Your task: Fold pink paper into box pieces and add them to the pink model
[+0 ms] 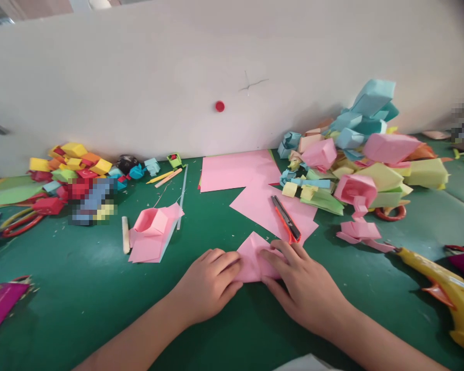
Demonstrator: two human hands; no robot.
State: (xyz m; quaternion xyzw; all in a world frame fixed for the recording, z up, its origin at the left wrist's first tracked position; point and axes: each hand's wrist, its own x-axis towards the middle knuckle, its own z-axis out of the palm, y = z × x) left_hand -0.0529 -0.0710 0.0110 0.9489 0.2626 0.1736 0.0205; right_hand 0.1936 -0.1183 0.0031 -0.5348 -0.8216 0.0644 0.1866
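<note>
A folded pink paper [254, 252] with a peaked top and a middle crease lies on the green table before me. My left hand [212, 278] grips its left edge, fingers curled over the top and thumb low. On the right side, my right hand [297, 281] holds the paper between bent fingers on top and the thumb at the lower edge. Just beyond the right fingers, a black and orange box cutter [284, 216] rests on a flat pink sheet [251, 206]. A pink folded paper box [150, 221] sits at left on smaller pink sheets.
Folded paper pieces [382, 175] are heaped at right against the white partition [158, 77]. Smaller colourful paper boxes [73, 165] stand at left. A yellow glue gun [436, 283] lies at right, scissors [19, 224] at far left. A pink paper stack [235, 170] lies by the partition.
</note>
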